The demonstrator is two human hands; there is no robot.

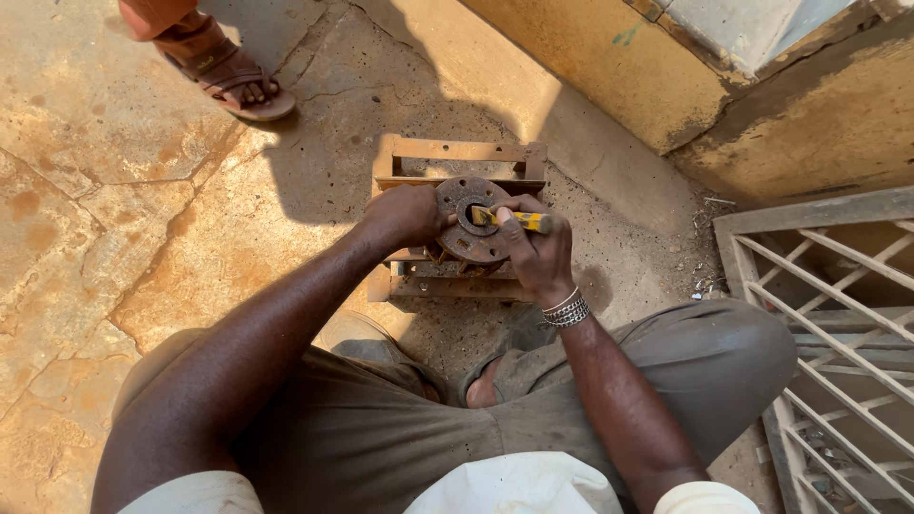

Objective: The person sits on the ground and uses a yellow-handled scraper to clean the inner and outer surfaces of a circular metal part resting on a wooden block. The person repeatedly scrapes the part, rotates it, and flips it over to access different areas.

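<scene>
You have one rusty disc under your hands, a round flange with a ring of small holes and a raised hub in the middle. It sits on top of one low wooden frame on the ground, straight ahead of your knees.

Your left hand is cupped over the disc's left rim, fingers curled and pressed against its edge. Your right hand is closed around one yellow-handled tool, pinching it with the tip laid across the hub. Bracelets ring that wrist.

No packages, labels or signs show here; the only colour mark is the tool's yellow grip with dark bands.

Edges: a yellowish wall runs diagonally just behind the frame, closing the far right. One metal grille lies flat close by your right knee, its bars crossing diagonally. On your left the cracked stone floor spreads wide, and that is where your room to move lies. One foot in a sandal, another person's, stands at the top left, well apart from the frame. Your own foot is tucked between your thighs, just below the frame.
</scene>
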